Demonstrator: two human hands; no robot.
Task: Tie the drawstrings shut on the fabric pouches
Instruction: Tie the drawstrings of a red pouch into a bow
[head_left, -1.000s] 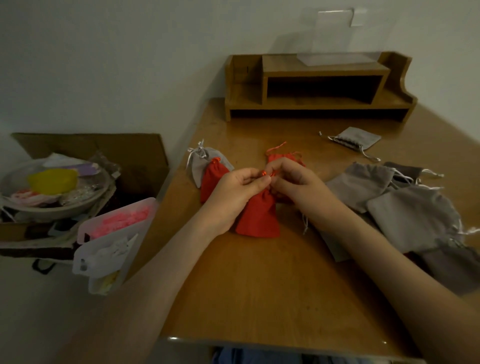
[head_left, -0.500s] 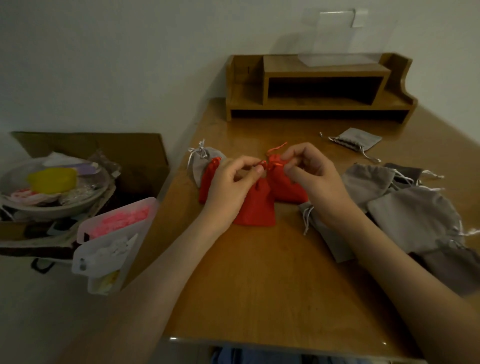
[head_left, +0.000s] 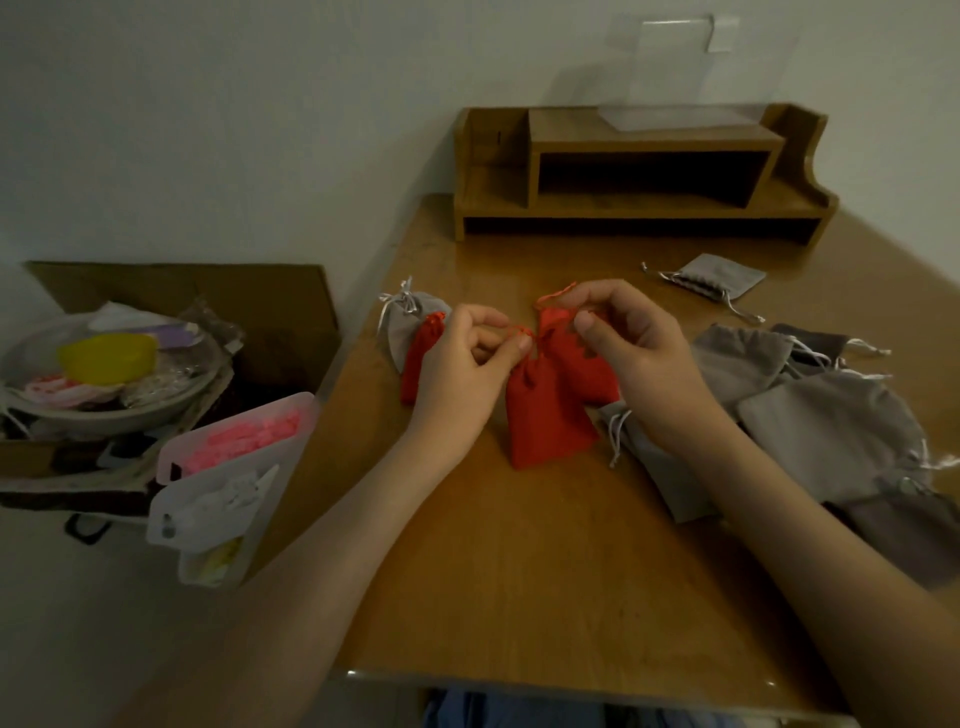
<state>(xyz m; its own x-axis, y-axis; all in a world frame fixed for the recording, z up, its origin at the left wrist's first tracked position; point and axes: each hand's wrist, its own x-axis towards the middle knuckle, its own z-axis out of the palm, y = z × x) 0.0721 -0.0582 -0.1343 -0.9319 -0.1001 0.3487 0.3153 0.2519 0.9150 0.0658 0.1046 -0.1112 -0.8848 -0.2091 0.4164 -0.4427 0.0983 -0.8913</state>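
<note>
A red fabric pouch (head_left: 548, 415) lies on the wooden desk (head_left: 545, 571) between my hands, its gathered neck pointing away from me. My left hand (head_left: 465, 371) pinches one end of its red drawstring (head_left: 517, 335) at the neck. My right hand (head_left: 636, 353) pinches the other drawstring end, which loops up behind the fingers. A second red pouch (head_left: 579, 361) lies just behind the first, partly under my right hand. A third red pouch (head_left: 421, 358) and a grey tied pouch (head_left: 410, 325) lie behind my left hand.
Several grey pouches (head_left: 831, 426) are piled on the desk's right side, and one small grey pouch (head_left: 719, 275) lies further back. A wooden shelf organiser (head_left: 639, 176) stands against the wall. Left of the desk sit a cardboard box with a bowl (head_left: 109, 384) and a plastic container (head_left: 228, 478).
Both hands moved away from me and spread apart, drawing the red string out to each side. The red pouch shifted with them.
</note>
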